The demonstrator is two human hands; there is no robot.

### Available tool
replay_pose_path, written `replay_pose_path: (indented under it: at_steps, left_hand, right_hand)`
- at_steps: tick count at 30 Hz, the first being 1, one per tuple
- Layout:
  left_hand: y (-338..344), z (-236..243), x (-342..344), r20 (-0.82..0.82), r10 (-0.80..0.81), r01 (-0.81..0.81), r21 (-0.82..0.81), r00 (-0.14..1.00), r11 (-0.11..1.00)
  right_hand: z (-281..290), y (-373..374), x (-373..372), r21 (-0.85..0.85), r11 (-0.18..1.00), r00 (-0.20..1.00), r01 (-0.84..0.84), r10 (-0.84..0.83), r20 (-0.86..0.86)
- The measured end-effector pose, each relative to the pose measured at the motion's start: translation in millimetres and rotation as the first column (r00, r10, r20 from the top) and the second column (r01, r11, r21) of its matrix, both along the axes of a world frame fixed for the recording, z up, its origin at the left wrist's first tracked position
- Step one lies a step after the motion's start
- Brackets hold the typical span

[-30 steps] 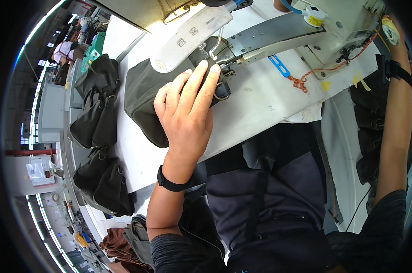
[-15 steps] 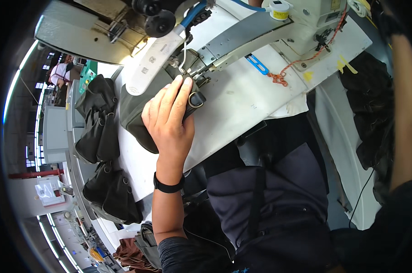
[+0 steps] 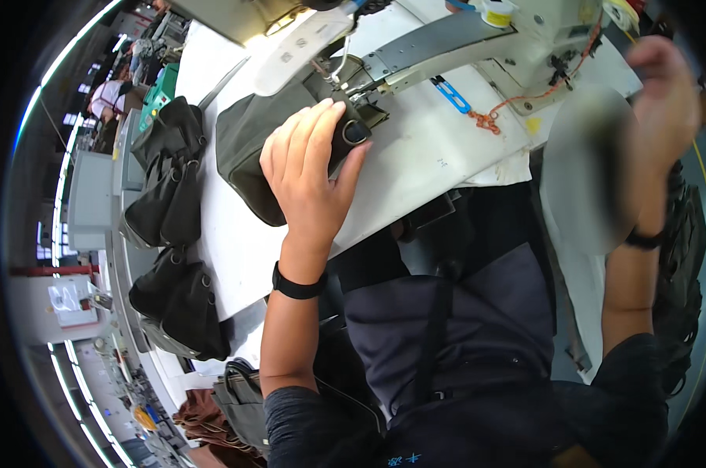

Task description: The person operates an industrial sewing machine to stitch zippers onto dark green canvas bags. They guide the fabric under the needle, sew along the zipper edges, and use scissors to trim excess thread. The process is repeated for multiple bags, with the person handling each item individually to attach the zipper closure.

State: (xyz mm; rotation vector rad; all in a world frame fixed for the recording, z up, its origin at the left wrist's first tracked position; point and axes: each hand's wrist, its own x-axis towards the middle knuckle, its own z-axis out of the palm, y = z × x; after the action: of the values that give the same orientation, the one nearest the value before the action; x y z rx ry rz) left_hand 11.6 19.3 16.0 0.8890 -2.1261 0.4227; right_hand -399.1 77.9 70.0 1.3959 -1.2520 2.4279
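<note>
A dark olive fabric bag (image 3: 247,140) lies on the white table, its corner under the sewing machine's needle area (image 3: 339,82). On top of that bag rests my left hand (image 3: 310,171), fingers stretched out and thumb apart, beside a black tab with a metal ring (image 3: 354,133). My right hand (image 3: 666,113) is raised at the far right, smeared by motion, so its fingers are unclear. Just left of it is a blurred pale grey shape with a dark edge (image 3: 583,164); I cannot tell whether the hand holds it.
Several dark olive bags (image 3: 169,199) lie in a row left of the white table (image 3: 415,156). A blue thread snipper (image 3: 450,95) with an orange cord lies right of the needle. Dark fabric pieces (image 3: 681,265) hang at the right. Brown pieces (image 3: 204,417) sit at lower left.
My right hand has come in from the right edge with a blurred pale shape beside it. My left hand has shifted slightly, its thumb now spread from the fingers. The whole view has shifted.
</note>
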Motion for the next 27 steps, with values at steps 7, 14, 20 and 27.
replay_pose_path:
  at_steps: [7,14,20,27]
  left_hand:
    - [20,-10,-3,-0.033,0.104,-0.105,-0.022,0.994,0.994]
    - [19,-13,-19,-0.079,0.144,-0.137,0.085,0.987,0.987]
    - [22,-4,-15,-0.163,0.063,-0.034,0.172,0.985,0.985]
    - [21,7,-21,-0.145,0.053,-0.021,0.218,0.988,0.976]
  right_hand:
    - [-96,-36,209,0.426,0.756,0.755,-0.497,0.619,-0.218]
    - [-112,-54,230,0.392,0.44,0.559,-0.808,0.782,0.274]
    - [-77,-46,239,0.343,0.379,0.51,-0.86,0.683,0.523]
    - [-51,-79,238,0.67,0.423,0.734,-0.61,0.621,0.276]
